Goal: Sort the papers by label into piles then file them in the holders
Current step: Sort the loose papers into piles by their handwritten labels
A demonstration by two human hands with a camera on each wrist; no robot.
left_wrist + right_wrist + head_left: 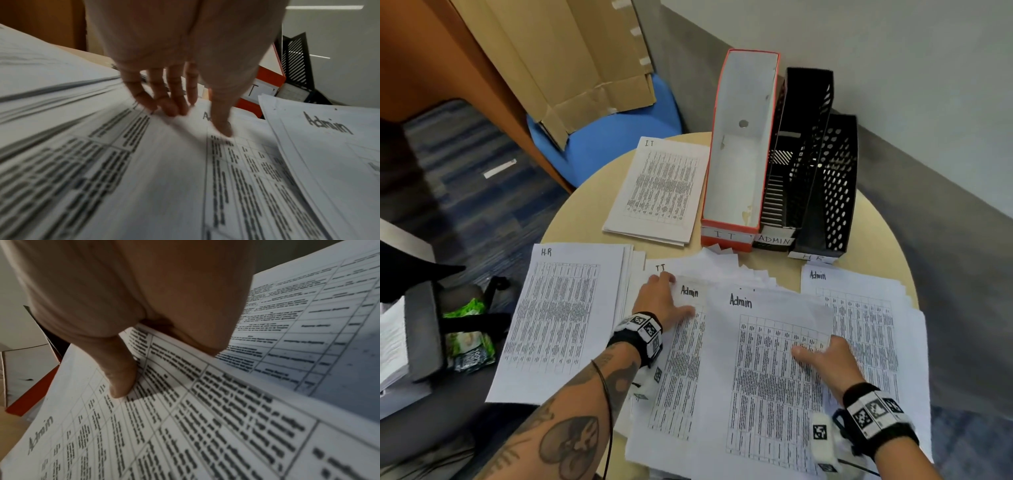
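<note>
My right hand (pixel 828 359) pinches the right edge of a printed sheet marked Admin (pixel 767 370), thumb (pixel 121 378) on top and the other fingers under the paper (pixel 185 418). The sheet lies partly over the fanned middle stack (pixel 681 370), whose top page also reads Admin. My left hand (pixel 664 298) presses on that stack with straight fingers (pixel 170 100). Sorted piles lie around: HR (pixel 561 315) at left, IT (pixel 661 188) at the back, Admin (pixel 866 325) at right. Behind stand an orange IT holder (pixel 739 154), a black ADMIN holder (pixel 801 154) and a black HR holder (pixel 832 192).
The round wooden table (pixel 585 205) is mostly covered with paper. A blue chair (pixel 613 137) with flattened cardboard (pixel 571 68) leaning on it stands behind the table. At left are a dark chair arm (pixel 424 329) and a green packet (pixel 469 339). A grey wall runs along the right.
</note>
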